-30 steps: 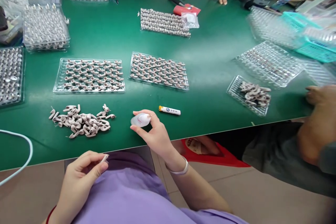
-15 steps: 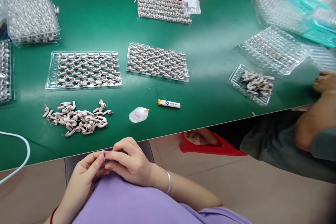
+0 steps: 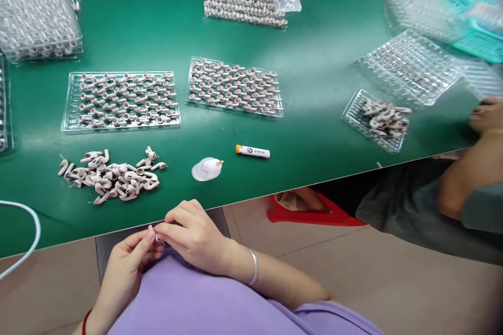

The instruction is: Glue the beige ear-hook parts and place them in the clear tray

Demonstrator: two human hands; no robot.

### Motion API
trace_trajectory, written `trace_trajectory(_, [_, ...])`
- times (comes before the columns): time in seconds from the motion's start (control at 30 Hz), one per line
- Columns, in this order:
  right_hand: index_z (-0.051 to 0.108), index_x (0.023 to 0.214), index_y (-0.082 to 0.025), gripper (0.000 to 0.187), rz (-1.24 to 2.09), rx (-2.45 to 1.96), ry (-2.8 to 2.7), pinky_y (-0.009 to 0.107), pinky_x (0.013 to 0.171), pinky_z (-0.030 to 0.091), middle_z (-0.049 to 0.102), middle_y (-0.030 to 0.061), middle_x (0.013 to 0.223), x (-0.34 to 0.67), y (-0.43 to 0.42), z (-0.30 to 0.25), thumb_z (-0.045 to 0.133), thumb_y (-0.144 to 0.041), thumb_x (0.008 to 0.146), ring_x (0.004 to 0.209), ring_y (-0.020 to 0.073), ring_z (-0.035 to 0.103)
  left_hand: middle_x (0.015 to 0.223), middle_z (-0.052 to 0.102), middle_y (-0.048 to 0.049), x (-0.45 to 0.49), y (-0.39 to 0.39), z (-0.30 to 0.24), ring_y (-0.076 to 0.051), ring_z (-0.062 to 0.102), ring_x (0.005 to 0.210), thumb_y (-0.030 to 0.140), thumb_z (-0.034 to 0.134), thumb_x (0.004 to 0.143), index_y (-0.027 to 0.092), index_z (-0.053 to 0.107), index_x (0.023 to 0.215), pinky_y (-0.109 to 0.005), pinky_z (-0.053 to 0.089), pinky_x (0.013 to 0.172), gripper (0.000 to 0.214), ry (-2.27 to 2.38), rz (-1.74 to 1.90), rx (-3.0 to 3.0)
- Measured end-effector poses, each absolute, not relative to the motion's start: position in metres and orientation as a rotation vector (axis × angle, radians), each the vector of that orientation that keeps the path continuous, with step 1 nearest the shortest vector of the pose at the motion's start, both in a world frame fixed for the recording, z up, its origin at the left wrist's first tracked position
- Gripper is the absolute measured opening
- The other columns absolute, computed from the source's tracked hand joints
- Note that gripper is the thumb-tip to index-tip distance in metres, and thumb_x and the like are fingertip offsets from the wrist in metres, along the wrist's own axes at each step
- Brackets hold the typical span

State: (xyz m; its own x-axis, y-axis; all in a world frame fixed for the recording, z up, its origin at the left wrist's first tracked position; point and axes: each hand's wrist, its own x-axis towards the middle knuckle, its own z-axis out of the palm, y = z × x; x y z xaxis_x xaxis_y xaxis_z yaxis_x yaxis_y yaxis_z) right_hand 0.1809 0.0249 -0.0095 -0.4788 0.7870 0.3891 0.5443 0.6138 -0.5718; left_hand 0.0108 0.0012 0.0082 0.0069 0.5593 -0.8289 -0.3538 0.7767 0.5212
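Both hands meet just below the near edge of the green table (image 3: pixel 314 63), over the lap of a purple shirt. The left hand (image 3: pixel 128 267) and right hand (image 3: pixel 194 238) are each closed in a fingertip pinch on one small pale beige plastic piece (image 3: pixel 153 231).

Risk, as judged from the side: the piece is held off the table, so a slipping fingertip would likely drop it into the lap or onto the floor. So fine a pinch gives little margin.

Orientation: only a pale end shows between the fingertips. Its long axis seems to run across, from hand to hand, but which way it points cannot be told.

On the table beyond lie a loose heap of beige hook-shaped pieces (image 3: pixel 112 178) and a squat clear bottle with a pink tip (image 3: pixel 206 168).
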Motion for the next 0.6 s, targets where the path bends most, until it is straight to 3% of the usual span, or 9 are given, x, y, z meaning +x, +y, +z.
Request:
trace_trajectory(0.3, [0.066,0.078,-0.019,0.026,0.484,-1.010,-2.212,0.031,0.066,0.032,0.063,0.0030,0.074,0.182,0.030,-0.007,0.049,-0.018,0.097,0.069,0.0153,0.046,0.067,0.072,-0.0068,0.012,0.002,0.003,-0.015,0.065,0.061,0.043,0.093,0.045,0.012,0.077,0.070,-0.023,0.056,0.061,0.043,1.401,0.732,0.202])
trace_trajectory(0.5, [0.066,0.094,-0.017,0.014,0.704,-0.990,-2.085,0.031,0.068,0.041,0.070,0.0053,0.082,0.189,0.028,-0.001,0.051,-0.018,0.096,0.072,0.0151,0.058,0.074,0.072,-0.0052,0.005,-0.005,0.012,-0.015,0.065,0.068,0.045,0.083,0.068,0.016,0.078,0.080,-0.023,0.054,0.067,0.032,1.217,0.647,0.375])
trace_trajectory(0.6, [0.063,0.097,-0.017,0.010,0.710,-0.919,-2.042,0.030,0.066,0.046,0.073,0.0053,0.084,0.190,0.026,0.000,0.053,-0.016,0.096,0.073,0.0150,0.063,0.068,0.067,-0.0027,0.004,-0.005,0.018,-0.013,0.061,0.066,0.046,0.078,0.074,0.016,0.076,0.075,-0.021,0.051,0.066,0.030,1.192,0.600,0.544])
